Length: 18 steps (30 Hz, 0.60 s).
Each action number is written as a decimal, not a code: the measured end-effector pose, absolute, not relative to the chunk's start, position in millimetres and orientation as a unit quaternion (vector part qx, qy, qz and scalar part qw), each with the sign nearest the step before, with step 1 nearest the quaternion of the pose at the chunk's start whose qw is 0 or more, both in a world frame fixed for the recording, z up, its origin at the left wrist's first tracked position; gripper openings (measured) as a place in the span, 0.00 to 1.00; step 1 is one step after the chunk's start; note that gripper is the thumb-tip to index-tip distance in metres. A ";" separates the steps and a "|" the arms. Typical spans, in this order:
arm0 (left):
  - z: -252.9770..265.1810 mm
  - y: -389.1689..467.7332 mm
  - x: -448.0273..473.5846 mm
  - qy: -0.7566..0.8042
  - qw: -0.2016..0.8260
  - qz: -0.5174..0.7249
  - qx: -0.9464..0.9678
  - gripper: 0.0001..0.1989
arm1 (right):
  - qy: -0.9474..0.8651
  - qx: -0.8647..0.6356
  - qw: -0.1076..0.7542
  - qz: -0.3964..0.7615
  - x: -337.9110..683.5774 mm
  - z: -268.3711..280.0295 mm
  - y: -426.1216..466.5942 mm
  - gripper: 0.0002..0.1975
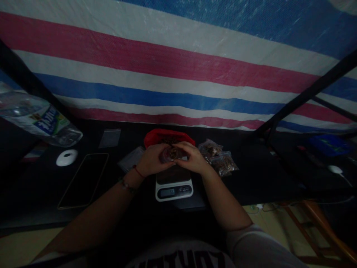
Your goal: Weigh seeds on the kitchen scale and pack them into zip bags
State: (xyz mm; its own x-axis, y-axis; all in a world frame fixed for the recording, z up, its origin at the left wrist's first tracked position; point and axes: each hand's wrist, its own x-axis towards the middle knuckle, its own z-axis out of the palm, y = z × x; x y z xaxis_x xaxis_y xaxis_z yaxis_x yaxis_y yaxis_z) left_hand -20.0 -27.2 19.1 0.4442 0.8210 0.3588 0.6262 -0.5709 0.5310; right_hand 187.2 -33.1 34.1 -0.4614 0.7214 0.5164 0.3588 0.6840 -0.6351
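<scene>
My left hand (pixel 154 160) and my right hand (pixel 194 158) are both closed on a small clear plastic bag (pixel 174 153) with brown pieces in it. They grip it from opposite sides, thumbs toward me. Below and nearer to me is a white kitchen scale (pixel 174 185) with a dark top and a lit display too dim to read. A red plastic bag or tray (pixel 152 137) with dark brown bits lies just beyond my fingers. Right of my right hand are several filled clear zip bags (pixel 223 162). Flat clear bags (pixel 130 158) lie beside my left hand.
On the black table (pixel 251 175) at left are a phone (pixel 83 180), a white mouse-like object (pixel 67 158) and a small clear bag (pixel 110 138). A large plastic bottle (pixel 41 117) looms at far left. Black frame bars (pixel 306 93) and a striped sheet (pixel 167 67) stand behind.
</scene>
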 end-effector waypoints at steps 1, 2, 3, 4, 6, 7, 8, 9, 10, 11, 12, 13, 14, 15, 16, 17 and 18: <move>19.7 -27.7 -19.7 0.435 0.163 0.300 0.833 0.27 | -0.820 -0.333 0.406 0.230 186.9 33.7 -33.5 0.24; 20.3 -28.1 -19.6 0.437 0.163 0.300 0.832 0.27 | -0.813 -0.338 0.410 0.238 186.7 33.3 -33.9 0.23; 20.7 -28.4 -19.5 0.440 0.163 0.301 0.830 0.27 | -0.805 -0.344 0.414 0.249 186.6 33.1 -34.0 0.22; 21.0 -28.6 -19.4 0.441 0.165 0.303 0.828 0.27 | -0.799 -0.348 0.416 0.259 186.5 33.6 -34.1 0.20; 21.1 -28.7 -19.5 0.444 0.170 0.307 0.825 0.27 | -0.799 -0.351 0.409 0.266 186.3 36.5 -33.8 0.17; 20.8 -28.5 -19.6 0.445 0.172 0.310 0.822 0.27 | -0.807 -0.347 0.402 0.258 185.9 39.0 -33.6 0.15; 20.3 -28.4 -19.7 0.447 0.176 0.312 0.820 0.26 | -0.817 -0.341 0.398 0.242 185.3 42.0 -33.4 0.15; 19.7 -28.3 -19.8 0.448 0.181 0.313 0.818 0.26 | -0.827 -0.332 0.396 0.223 184.3 45.2 -33.4 0.14; 18.9 -28.3 -19.9 0.449 0.186 0.315 0.815 0.27 | -0.836 -0.323 0.395 0.203 182.8 48.4 -33.5 0.14; 18.0 -28.5 -19.9 0.448 0.191 0.320 0.812 0.27 | -0.844 -0.315 0.393 0.184 180.9 51.3 -34.0 0.14; 17.2 -28.8 -19.9 0.447 0.196 0.329 0.809 0.28 | -0.851 -0.308 0.391 0.168 178.6 53.8 -34.9 0.15; 16.4 -29.2 -19.8 0.444 0.201 0.341 0.804 0.28 | -0.855 -0.304 0.389 0.157 176.0 55.9 -36.2 0.16; 15.9 -29.7 -19.7 0.441 0.203 0.355 0.799 0.29 | -0.858 -0.300 0.390 0.147 173.2 57.5 -37.9 0.18; 15.5 -30.3 -19.5 0.436 0.204 0.372 0.794 0.29 | -0.860 -0.295 0.393 0.138 170.4 58.7 -39.7 0.20; 15.2 -31.0 -19.2 0.430 0.206 0.389 0.788 0.29 | -0.860 -0.291 0.399 0.131 167.7 59.6 -41.7 0.22; 15.2 -31.6 -18.9 0.424 0.208 0.406 0.782 0.28 | -0.856 -0.290 0.408 0.127 165.2 60.2 -43.6 0.23; 15.2 -32.1 -18.6 0.420 0.210 0.424 0.774 0.27 | -0.851 -0.294 0.417 0.125 163.1 60.7 -45.3 0.24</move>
State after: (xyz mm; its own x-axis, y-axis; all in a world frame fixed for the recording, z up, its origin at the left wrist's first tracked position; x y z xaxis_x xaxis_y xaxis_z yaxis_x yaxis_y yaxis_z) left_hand -18.6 -32.1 15.2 0.2875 0.8283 0.4809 0.4724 -0.5594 0.6811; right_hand 163.1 -45.3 60.7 -0.4797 0.6045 0.6360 0.3969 0.7959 -0.4571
